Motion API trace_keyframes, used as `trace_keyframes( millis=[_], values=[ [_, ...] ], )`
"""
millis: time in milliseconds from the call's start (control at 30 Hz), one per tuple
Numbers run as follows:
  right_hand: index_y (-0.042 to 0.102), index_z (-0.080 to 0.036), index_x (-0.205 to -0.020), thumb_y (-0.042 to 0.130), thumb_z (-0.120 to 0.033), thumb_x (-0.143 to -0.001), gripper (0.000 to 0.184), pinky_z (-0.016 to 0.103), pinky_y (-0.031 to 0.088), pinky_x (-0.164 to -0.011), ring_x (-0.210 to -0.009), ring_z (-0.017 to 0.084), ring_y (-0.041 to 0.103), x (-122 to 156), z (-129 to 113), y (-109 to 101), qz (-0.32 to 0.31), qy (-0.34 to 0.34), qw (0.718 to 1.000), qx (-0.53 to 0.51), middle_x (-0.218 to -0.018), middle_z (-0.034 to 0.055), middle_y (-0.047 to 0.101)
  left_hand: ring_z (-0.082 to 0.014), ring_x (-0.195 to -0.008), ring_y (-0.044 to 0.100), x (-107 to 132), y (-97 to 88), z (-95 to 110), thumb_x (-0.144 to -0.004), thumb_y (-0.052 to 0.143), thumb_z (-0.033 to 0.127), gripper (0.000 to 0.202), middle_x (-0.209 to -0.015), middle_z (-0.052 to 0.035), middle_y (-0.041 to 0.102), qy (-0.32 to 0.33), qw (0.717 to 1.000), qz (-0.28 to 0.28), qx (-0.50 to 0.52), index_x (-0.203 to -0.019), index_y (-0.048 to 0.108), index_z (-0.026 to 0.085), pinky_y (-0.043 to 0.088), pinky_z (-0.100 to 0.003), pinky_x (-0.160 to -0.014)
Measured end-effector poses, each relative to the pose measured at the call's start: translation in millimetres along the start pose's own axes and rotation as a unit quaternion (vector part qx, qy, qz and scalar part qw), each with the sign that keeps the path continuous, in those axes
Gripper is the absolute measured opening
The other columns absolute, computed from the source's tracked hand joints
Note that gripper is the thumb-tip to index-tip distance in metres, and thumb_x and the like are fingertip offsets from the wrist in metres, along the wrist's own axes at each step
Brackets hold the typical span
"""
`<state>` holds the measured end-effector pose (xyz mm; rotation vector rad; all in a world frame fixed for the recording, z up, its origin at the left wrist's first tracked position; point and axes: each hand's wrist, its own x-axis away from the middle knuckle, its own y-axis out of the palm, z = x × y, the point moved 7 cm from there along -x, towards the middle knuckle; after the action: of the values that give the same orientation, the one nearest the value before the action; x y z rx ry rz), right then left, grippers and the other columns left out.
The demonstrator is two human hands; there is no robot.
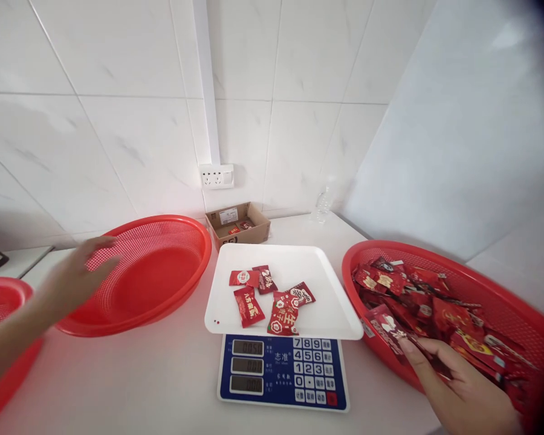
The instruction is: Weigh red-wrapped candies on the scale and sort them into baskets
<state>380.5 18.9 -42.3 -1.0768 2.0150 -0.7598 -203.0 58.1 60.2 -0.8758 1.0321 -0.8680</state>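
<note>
A red snack packet [387,324] lay at the near rim of the right red basket [489,284], pinched in the right hand's [462,386] fingers [412,347]; the left hand [79,272], fingers spread, hovered blurred over the empty red basket [163,284]; six packets [272,296] sat on the scale's white tray [299,260].

We are reading the scale [283,371] keypad: digits 7 8 9, 4 5 6, 1 2 3 and 0, with the brand 志准 printed beside it. Its top display is showing what looks like 0050. The red packets [272,299] on the white tray [326,272] are carrying Chinese characters, too small to make out.
</note>
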Motion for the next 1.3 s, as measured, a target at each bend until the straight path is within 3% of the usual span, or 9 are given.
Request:
trace_keyframes(
  millis=[133, 233, 333, 433, 600, 800, 1000, 1167, 1300],
  values=[
    [0.07, -0.027, -0.069, 0.055, -0.07, -0.065, 0.046, 0.036, 0.053, -0.051, -0.061, 0.028, 0.068, -0.6, -8.2, -4.8, -0.009, 0.019, 1.0, -0.001, -0.069, 0.0063, 0.075, -0.0241, -0.138, 0.041, 31.4, 63.2, 122.6, -0.089, 0.043, 0.058, 0.06, -0.153, -0.0018, 0.04, 0.134, 0.967, -0.2, 0.081, -0.143, 0.034, 0.034, 0.042, -0.038, -0.107],
    [0.07, -0.027, -0.072, 0.057, -0.068, -0.067, 0.043, 0.035, 0.054, -0.053, -0.067, 0.029, 0.07, -0.5, -6.4, -3.1, -0.035, 0.02, 0.999, 0.003, -0.077, 0.0065, 0.076, -0.0308, -0.149, 0.014, 53.1, 109.1, 186.8, -0.081, 0.051, 0.066, 0.081, -0.163, -0.0062, 0.017, 0.201, 0.926, -0.302, 0.101, -0.15, 0.025, 0.032, 0.03, -0.05, -0.115],
    [0.07, -0.027, -0.073, 0.056, -0.067, -0.069, 0.043, 0.036, 0.055, -0.058, -0.071, 0.029, 0.07, 0.6, -4.6, -2.3, -0.042, 0.019, 0.999, -0.004, -0.078, 0.0064, 0.076, -0.0365, -0.149, -0.002, 58.8, 141.0, 222.4, -0.08, 0.044, 0.074, 0.09, -0.163, -0.0138, 0.004, 0.224, 0.907, -0.341, 0.103, -0.153, 0.018, 0.027, 0.014, -0.066, -0.114],
    [0.07, -0.026, -0.073, 0.054, -0.067, -0.07, 0.043, 0.037, 0.055, -0.06, -0.073, 0.03, 0.07, 2.1, -5.8, -2.7, -0.035, 0.027, 0.999, -0.01, -0.079, 0.0063, 0.076, -0.0387, -0.148, -0.008, 61.8, 157.2, 249.7, -0.076, 0.04, 0.08, 0.096, -0.163, -0.015, 0.002, 0.251, 0.896, -0.353, 0.1, -0.153, 0.015, 0.028, 0.003, -0.072, -0.111],
    [0.068, -0.026, -0.072, 0.053, -0.067, -0.07, 0.044, 0.037, 0.054, -0.061, -0.073, 0.029, 0.07, 5.0, -11.2, -2.3, -0.025, 0.019, 0.999, -0.027, -0.077, 0.0059, 0.076, -0.0423, -0.148, 0.009, 71.9, 161.7, 287.4, -0.075, 0.049, 0.075, 0.083, -0.161, -0.0137, 0.02, 0.311, 0.876, -0.356, 0.096, -0.144, 0.039, 0.03, 0.003, -0.076, -0.109],
    [0.068, -0.025, -0.077, 0.05, -0.063, -0.081, 0.042, 0.033, 0.05, -0.062, -0.074, 0.026, 0.069, 13.5, -16.5, -4.5, 0.014, 0.0, 1.0, -0.022, -0.081, 0.0052, 0.075, -0.0287, -0.126, 0.049, 62.9, 153.7, 298.1, -0.089, 0.057, 0.041, 0.036, -0.135, -0.0115, 0.054, 0.334, 0.893, -0.279, 0.115, -0.118, 0.06, 0.019, 0.037, -0.056, -0.106],
    [0.069, -0.024, -0.076, 0.055, -0.062, -0.076, 0.04, 0.031, 0.051, -0.058, -0.072, 0.027, 0.07, 7.0, -11.6, -0.3, -0.024, -0.023, 0.999, -0.008, -0.08, 0.0067, 0.076, -0.0171, -0.084, 0.064, 30.0, 141.7, 287.5, -0.094, 0.051, 0.039, 0.029, -0.097, -0.0051, 0.066, 0.255, 0.924, -0.223, 0.176, -0.109, 0.06, 0.015, 0.054, -0.037, -0.077],
    [0.07, -0.024, -0.078, 0.055, -0.062, -0.075, 0.041, 0.034, 0.053, -0.058, -0.073, 0.029, 0.071, 5.2, -5.2, 0.0, -0.025, -0.02, 1.0, -0.004, -0.081, 0.0067, 0.077, -0.0177, -0.078, 0.065, -7.3, 95.5, 247.2, -0.094, 0.042, 0.048, 0.035, -0.088, -0.0038, 0.069, 0.141, 0.962, -0.139, 0.186, -0.105, 0.055, 0.018, 0.051, -0.029, -0.068],
    [0.07, -0.024, -0.078, 0.054, -0.061, -0.077, 0.04, 0.035, 0.053, -0.062, -0.077, 0.029, 0.071, 8.3, -7.7, -0.5, -0.007, -0.029, 1.0, -0.006, -0.083, 0.0072, 0.076, -0.0205, -0.071, 0.064, -25.6, 51.0, 184.8, -0.089, 0.042, 0.057, 0.039, -0.079, -0.0018, 0.067, 0.067, 0.987, -0.084, 0.117, -0.098, 0.054, 0.021, 0.046, -0.028, -0.058]
  ],
)
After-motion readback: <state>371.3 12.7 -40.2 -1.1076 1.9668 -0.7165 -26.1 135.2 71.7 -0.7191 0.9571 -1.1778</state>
